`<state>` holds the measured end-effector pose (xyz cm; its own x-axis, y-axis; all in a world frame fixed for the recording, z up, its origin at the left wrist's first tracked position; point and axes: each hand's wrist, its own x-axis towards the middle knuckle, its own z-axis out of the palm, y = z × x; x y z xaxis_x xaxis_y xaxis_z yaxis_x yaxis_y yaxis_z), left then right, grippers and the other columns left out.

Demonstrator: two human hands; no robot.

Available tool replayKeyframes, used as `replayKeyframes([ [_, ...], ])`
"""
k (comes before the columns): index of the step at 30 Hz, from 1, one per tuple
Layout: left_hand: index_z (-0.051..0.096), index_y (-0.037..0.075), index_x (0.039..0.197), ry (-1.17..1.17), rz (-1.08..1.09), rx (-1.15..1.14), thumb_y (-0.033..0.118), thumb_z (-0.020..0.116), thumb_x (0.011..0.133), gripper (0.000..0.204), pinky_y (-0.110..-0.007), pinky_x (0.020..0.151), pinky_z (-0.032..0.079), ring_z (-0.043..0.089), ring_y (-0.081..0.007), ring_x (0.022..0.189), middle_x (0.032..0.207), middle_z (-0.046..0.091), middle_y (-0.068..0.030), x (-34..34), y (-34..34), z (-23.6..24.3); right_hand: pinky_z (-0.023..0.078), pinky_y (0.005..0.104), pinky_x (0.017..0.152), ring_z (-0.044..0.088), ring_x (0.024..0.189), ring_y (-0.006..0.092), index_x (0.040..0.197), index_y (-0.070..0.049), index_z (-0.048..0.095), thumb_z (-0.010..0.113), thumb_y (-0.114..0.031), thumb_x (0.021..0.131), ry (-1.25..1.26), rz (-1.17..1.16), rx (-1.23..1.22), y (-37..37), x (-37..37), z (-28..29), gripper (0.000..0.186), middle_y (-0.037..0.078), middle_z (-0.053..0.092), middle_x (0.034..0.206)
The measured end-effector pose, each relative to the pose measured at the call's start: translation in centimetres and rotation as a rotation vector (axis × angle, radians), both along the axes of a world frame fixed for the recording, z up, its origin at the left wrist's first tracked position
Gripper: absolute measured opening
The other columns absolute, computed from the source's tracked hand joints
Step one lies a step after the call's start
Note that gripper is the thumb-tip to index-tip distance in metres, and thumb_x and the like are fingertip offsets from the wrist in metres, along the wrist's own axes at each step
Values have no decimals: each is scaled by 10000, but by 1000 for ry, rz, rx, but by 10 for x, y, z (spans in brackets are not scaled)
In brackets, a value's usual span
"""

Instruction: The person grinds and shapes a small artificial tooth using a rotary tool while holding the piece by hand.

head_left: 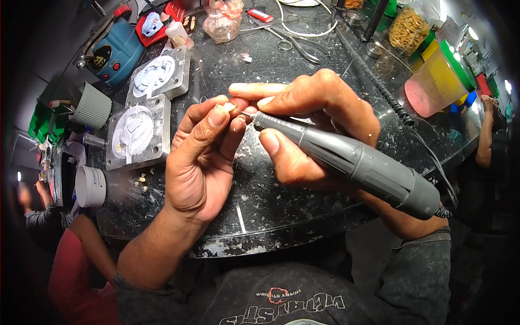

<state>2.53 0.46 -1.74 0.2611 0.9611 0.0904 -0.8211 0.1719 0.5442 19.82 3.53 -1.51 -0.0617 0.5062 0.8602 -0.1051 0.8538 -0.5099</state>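
My left hand (199,149) pinches a small cream-coloured denture tooth (229,107) between thumb and fingertips, above the dark speckled bench. Gripped like a pen, a grey rotary handpiece (360,160) rests in my right hand (330,105), its thick body slanting down to the right. The thin metal bur (245,113) at its front points left and reaches the tooth; whether it touches is too small to tell. To the left of my left hand lie two open metal flask halves (162,127) (181,73), filled with white plaster moulds, and several loose cream pieces (142,181).
Left: white tub (91,187), grey woven basket (92,105), blue machine (120,51). At the back: plastic bag (222,24), scissors-like tools (303,51), red lighter (259,15). Right: coiled cord (394,105), green-lidded pink-powder container (440,81), bag of yellowish pieces (409,31). Other people sit at both sides.
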Motion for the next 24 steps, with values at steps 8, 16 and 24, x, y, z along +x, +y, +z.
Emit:
replayKeyframes([
  [8,638,-14,1100,-13,-5,-5,-5,581,925,185,-317,957,552,659,-258,1056,1097,669,-199,1,0,0,589,276,747,720,851,186,907,39,620,731,-7,719,-35,-15,-10,-1,2,2,223,167,710,897],
  [16,638,-11,1098,8,18,-6,-7,579,926,182,-300,953,551,664,-233,1040,1113,663,-198,2,-1,0,583,279,766,717,857,183,917,39,622,718,-26,736,-101,7,-41,-2,4,6,215,173,709,911],
  [24,628,-13,1111,20,14,-12,10,580,931,188,-297,956,548,660,-229,1046,1128,658,-203,2,-1,0,579,281,780,716,874,190,910,38,616,727,-30,736,-122,-2,-8,-1,6,5,217,175,701,911],
])
